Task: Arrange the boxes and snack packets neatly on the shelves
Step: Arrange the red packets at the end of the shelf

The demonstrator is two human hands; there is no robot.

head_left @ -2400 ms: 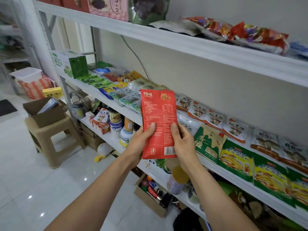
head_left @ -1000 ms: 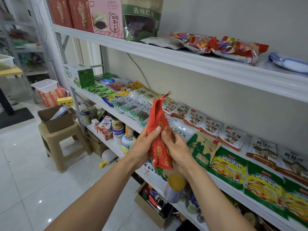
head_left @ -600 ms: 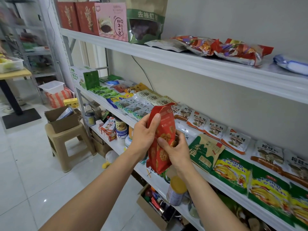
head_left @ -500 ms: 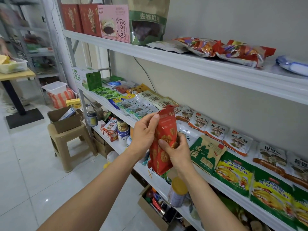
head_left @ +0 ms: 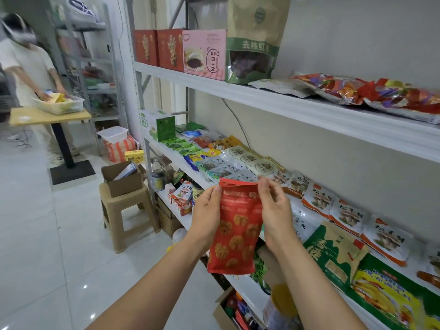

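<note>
Hands gripped the red packet at centre frame, left hand and right hand pinching its top corners, long axis upright, hanging just left of the middle shelf, right hand nearer.

You've got the red packet in glossy plastic film, crinkled at its top edge. The shelf boards look like smooth white-painted metal. The floor tiles are glossy, with light spots mirrored in them. The stool is matt beige plastic; the box on it is matt brown cardboard. The tall pouch is matt kraft paper with a shiny clear window. The tabletop has a pale wood look.
</note>
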